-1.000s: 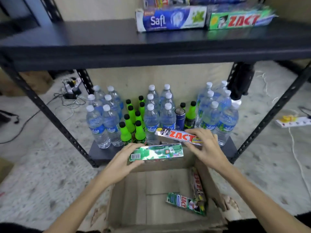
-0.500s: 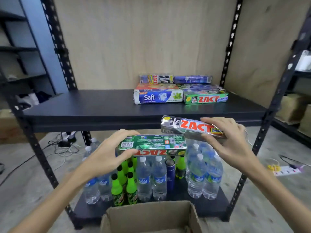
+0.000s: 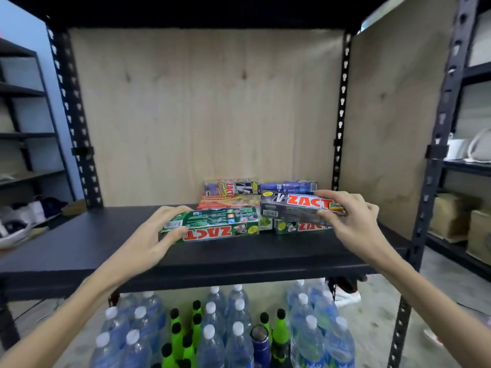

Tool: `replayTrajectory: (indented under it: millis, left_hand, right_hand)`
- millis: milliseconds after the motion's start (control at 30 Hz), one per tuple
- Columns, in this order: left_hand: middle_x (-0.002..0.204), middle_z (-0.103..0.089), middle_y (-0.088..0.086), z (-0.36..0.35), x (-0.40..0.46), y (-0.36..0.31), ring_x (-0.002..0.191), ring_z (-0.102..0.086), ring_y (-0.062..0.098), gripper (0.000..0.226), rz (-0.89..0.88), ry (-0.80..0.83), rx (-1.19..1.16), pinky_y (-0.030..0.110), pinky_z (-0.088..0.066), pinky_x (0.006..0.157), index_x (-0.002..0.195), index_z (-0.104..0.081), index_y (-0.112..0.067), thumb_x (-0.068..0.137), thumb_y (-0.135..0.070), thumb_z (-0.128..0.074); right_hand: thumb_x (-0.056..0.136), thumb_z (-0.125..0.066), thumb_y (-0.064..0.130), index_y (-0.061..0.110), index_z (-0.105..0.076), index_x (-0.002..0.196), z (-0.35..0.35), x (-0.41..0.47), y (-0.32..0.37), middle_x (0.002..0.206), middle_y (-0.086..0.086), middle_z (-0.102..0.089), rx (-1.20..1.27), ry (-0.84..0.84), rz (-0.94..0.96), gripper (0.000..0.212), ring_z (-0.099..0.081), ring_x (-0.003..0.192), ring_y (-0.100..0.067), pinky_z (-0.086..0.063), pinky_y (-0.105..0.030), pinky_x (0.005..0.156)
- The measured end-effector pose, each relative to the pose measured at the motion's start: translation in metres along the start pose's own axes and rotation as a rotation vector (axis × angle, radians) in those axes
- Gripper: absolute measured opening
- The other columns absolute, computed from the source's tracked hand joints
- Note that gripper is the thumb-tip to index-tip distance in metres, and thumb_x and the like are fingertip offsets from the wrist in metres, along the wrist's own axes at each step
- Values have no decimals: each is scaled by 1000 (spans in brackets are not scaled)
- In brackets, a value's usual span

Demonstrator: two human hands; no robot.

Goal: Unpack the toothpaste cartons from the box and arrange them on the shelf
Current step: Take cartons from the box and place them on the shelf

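Centre frame: your left hand [image 3: 154,235] grips a green carton [image 3: 212,226] by its left end, fingers curled over it, low over the black shelf [image 3: 79,248]. Right of centre, your right hand [image 3: 350,221] pinches a grey carton [image 3: 295,208], thumb below, fingers on top, above the stacked cartons [image 3: 231,195]. Bottom: bottles [image 3: 239,335].

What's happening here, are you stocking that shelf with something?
A person is putting toothpaste cartons onto a black shelf. The left hand holds a green carton low over the shelf, and the right hand holds a grey carton above the cartons already there. Whether the green one touches the shelf is unclear. Bottles stand on the level below.
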State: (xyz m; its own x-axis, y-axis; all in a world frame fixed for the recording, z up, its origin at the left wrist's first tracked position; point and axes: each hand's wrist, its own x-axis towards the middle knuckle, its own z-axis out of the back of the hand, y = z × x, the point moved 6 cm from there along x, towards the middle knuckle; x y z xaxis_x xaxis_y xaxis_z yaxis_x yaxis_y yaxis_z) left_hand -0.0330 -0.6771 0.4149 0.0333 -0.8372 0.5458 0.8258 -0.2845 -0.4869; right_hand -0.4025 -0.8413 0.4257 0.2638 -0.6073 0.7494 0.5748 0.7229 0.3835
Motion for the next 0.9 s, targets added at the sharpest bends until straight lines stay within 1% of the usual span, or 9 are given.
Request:
replayTrajectory:
  millis: [133,200,267,333,467,533,667,733,900]
  left_hand:
    - [120,-48,-31,-2,59,23,120,-31,5,39,74,-41,84,29,-27,106,133,-44,-44,94,-48,-46]
    - [121,-51,-27,-6,91,46,126,-28,8,37,147,-32,54,30,-25,109,132,-46,-47,96,-51,-47]
    - [131,-56,-16,-14,123,67,136,-32,14,48,192,28,26,39,-27,117,135,-51,-47,91,-69,-49]
    - [135,-60,-12,-24,153,87,137,-43,20,64,181,74,43,51,-35,116,133,-54,-50,80,-86,-45]
    - [142,-56,-15,-52,198,122,135,-48,21,61,123,205,150,54,-38,113,124,-54,-58,77,-93,-35]
    - [148,-51,-14,-63,211,129,136,-46,21,55,146,236,202,54,-37,114,127,-52,-58,84,-87,-37]
    - [143,-49,0,-75,221,122,128,-48,17,48,161,151,308,40,-44,108,139,-55,-28,98,-53,-50]
    - [136,-45,-4,-78,220,120,122,-44,10,46,137,93,307,31,-42,102,138,-54,-31,96,-50,-56]
    - [124,-36,-14,-79,217,113,116,-41,8,47,126,37,349,36,-43,103,127,-56,-41,85,-51,-72]
  right_hand:
    - [96,-63,34,41,-58,127,-22,46,-28,123,15,-57,-63,42,-71,32,-38,125,-9,-16,-34,93]
    - [98,-61,35,41,-58,126,-35,67,-40,119,14,-54,-77,61,-106,29,-32,127,-11,-14,-33,93]
    - [99,-59,36,42,-58,125,-49,86,-53,118,11,-54,-79,83,-128,27,-30,129,-14,-11,-30,90]
    - [100,-56,39,42,-57,126,-63,103,-68,122,7,-57,-93,123,-133,26,-28,131,-16,-11,-29,88]
    - [101,-53,39,43,-55,127,-94,126,-98,125,0,-58,-93,223,-184,26,-27,133,-21,-14,-36,99]
    - [102,-52,36,44,-55,126,-107,134,-111,124,-1,-59,-63,254,-212,25,-28,133,-23,-15,-41,104]
    - [102,-52,32,38,-56,128,-120,148,-122,127,-3,-60,-53,284,-178,26,-34,131,-26,-24,-45,106]
    - [101,-56,30,33,-57,130,-121,154,-121,132,0,-58,-93,266,-122,29,-36,129,-25,-27,-45,105]
    - [97,-60,34,32,-56,133,-132,161,-123,132,-3,-55,-240,247,-51,36,-38,125,-25,-33,-42,102]
